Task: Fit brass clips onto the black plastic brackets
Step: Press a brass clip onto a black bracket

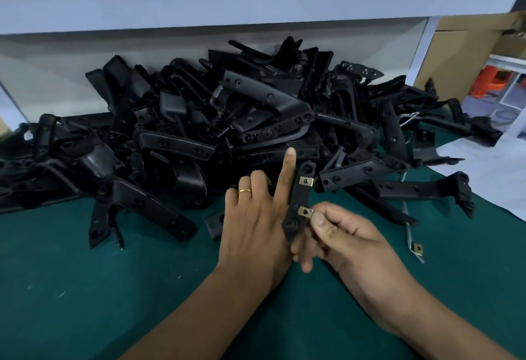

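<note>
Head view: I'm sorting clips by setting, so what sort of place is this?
Probably a factory assembly bench: a heap of black brackets on a green mat, cardboard boxes beside it.

— Bracket [299, 203] in hand?
— Black plastic, matt; two brass clips [306, 181] on it, dull yellow metal with a faint sheen.
— The pile [227, 120]?
— Same black plastic (some faces slightly glossy).
— Table cover [85, 288]?
— Green cloth, matt, felt-like.
— Ring [245, 190]?
— Polished gold-coloured metal.
— Shelf [199, 9]?
— Smooth, pale, painted. Boxes [466, 44]: brown cardboard.
</note>
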Motion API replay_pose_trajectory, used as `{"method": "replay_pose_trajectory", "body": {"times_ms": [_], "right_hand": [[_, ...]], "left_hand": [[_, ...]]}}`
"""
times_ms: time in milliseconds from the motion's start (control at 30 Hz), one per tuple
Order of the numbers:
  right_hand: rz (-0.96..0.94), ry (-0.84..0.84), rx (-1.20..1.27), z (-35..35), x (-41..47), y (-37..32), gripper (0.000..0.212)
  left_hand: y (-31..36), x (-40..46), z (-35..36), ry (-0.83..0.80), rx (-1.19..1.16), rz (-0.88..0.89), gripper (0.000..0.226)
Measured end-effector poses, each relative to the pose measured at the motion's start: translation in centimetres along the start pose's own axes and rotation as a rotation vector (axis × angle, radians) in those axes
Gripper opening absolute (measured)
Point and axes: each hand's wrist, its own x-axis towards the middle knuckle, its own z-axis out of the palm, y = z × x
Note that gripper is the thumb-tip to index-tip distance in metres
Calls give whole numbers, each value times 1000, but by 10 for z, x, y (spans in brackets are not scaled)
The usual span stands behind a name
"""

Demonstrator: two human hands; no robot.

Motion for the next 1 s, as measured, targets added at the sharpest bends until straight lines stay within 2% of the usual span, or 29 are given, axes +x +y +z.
{"method": "replay_pose_trajectory", "body": {"times_ms": [133, 233, 367, 467, 600, 767, 1000], "right_hand": [[5, 21, 33, -2, 0, -2, 33], [-21, 90, 9, -3, 0, 1, 35], [-90, 215, -77, -12, 4, 1, 33], [-141, 257, -126, -20, 6, -3, 33], [-168, 275, -153, -23, 5, -4, 29], [-144, 319, -143, -21, 3, -3, 29], [-156, 362, -411, -7, -5, -3, 32]], "left_hand": [[2, 2, -2, -7, 21, -8, 135], [1, 4, -3, 2, -47, -32, 131], [1, 3, -6, 136, -159, -62, 87], [0, 3, -5, 188, -252, -40, 71], [-3, 3, -5, 117, -321, -69, 68], [-1, 3, -3, 108, -321, -80, 67], [1, 3, -3, 116, -294, -139, 66]]}}
